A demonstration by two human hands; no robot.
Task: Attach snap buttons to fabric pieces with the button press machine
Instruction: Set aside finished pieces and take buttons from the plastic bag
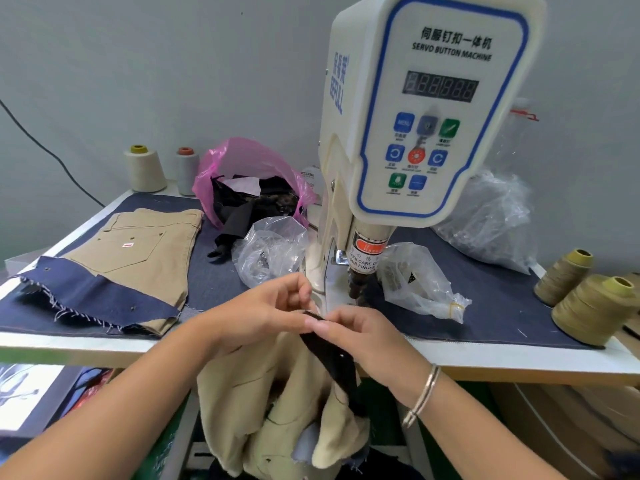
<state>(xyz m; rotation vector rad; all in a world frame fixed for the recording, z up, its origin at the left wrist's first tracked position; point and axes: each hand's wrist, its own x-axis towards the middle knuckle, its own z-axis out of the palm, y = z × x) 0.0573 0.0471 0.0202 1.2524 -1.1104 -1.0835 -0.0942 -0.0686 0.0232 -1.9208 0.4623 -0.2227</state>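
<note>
A cream servo button press machine [426, 109] stands at the table's middle, its dark punch head [358, 289] just above and behind my hands. My left hand [266, 313] and my right hand [360, 336] meet at the table's front edge. Both pinch the top end of a dark fabric strip [332, 358] that carries a small metal snap. The strip belongs to a beige garment [277, 410] that hangs down below the table edge. A silver bangle sits on my right wrist.
Folded beige trousers [145, 244] and a frayed denim piece [90, 292] lie at the left. Clear plastic bags [273, 247] [419, 282] flank the press; a pink bag [249, 174] sits behind. Thread cones [588, 306] stand at the right, two more [145, 168] at the back left.
</note>
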